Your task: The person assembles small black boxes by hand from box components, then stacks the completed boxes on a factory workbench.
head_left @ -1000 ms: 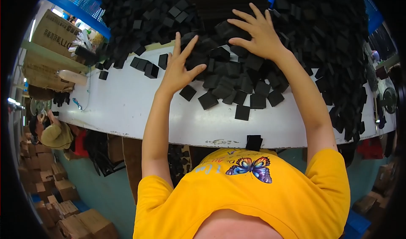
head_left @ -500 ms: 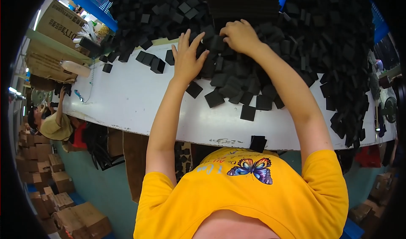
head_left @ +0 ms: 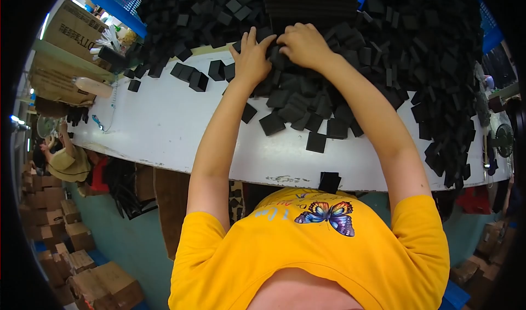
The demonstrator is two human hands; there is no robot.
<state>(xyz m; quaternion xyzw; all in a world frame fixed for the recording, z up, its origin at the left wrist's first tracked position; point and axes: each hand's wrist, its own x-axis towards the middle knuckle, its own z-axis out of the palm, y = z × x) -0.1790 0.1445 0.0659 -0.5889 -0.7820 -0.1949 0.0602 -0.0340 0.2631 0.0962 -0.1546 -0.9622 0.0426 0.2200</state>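
Note:
Many small black blocks, foam-like in look, lie heaped on the white table (head_left: pixel 181 129). My left hand (head_left: pixel 253 62) rests at the near side of the heap, its fingers apart over the blocks. Close to its right is my right hand (head_left: pixel 307 47), with fingers curled down among the blocks; whatever they grip is hidden. Below the hands lies a looser cluster of black blocks (head_left: pixel 293 107). One block (head_left: pixel 316 142) sits a little apart, nearer to me. A dark stack of flat pieces (head_left: pixel 312 8) rises just beyond my right hand.
A few blocks (head_left: pixel 198 81) lie left of my left hand. At the table's front edge, against my shirt, are black pieces (head_left: pixel 330 181). Blue baskets (head_left: pixel 112 3) stand behind. A bottle (head_left: pixel 92 86) is at the far left, near a co-worker (head_left: pixel 70 159). Cardboard boxes (head_left: pixel 104 285) fill the floor.
My left hand has moved right, closer to my right hand, and its fingers are less spread. My right hand has shifted slightly left. The whole view has shifted a little.

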